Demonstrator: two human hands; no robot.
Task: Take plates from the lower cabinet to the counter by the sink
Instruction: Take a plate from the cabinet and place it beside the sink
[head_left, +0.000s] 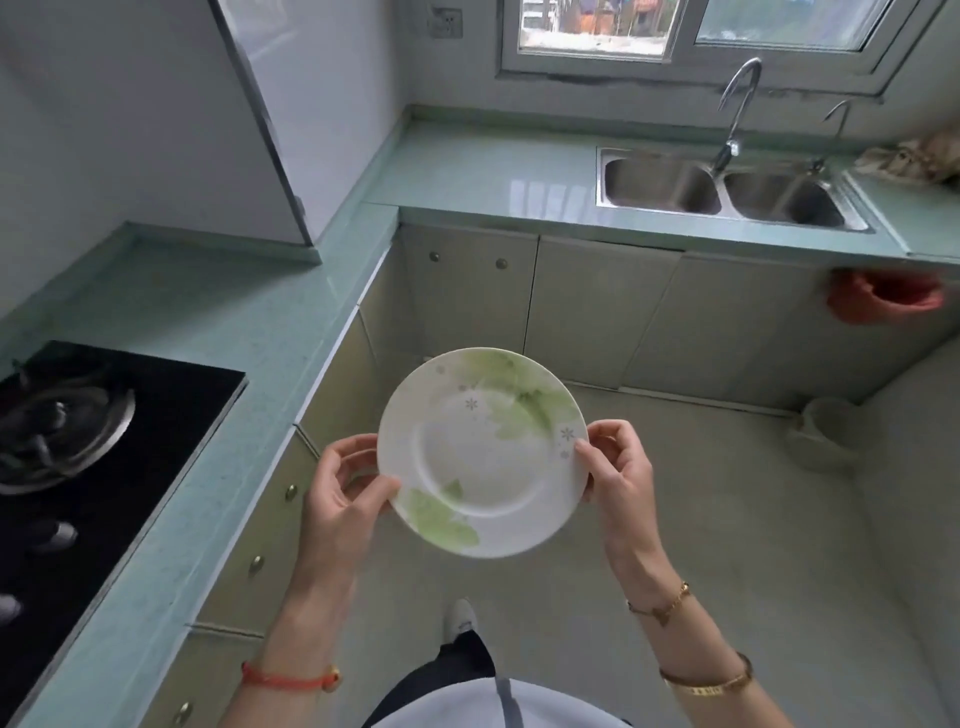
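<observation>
Head view, carrying phase. The counter (493, 166) runs left of the sink (649, 182), and the stretch beside the basin is the likely set-down spot. The cabinet doors (597, 306) below the sink are closed. The hob (104, 441) lies well left of the sink, nearer the viewer.

The plate (483, 452), white with green leaf print, is held in mid-air over the floor. It is well short of the sink, lower in the view and to the sink's left, and touches no surface. It faces up, roughly level, with its near edge dipping slightly. A grip on opposite rims probably steadies smooth glazed ware and keeps the eating surface untouched.

The left hand (343, 488) pinches the rim on the side away from the sink, thumb on top and fingers curled beneath. The right hand (618, 467) pinches the sink-side rim the same way. Both forearms reach forward, wrists roughly level. By this judgement the plate is out of the cabinet and the delivery is unfinished.
</observation>
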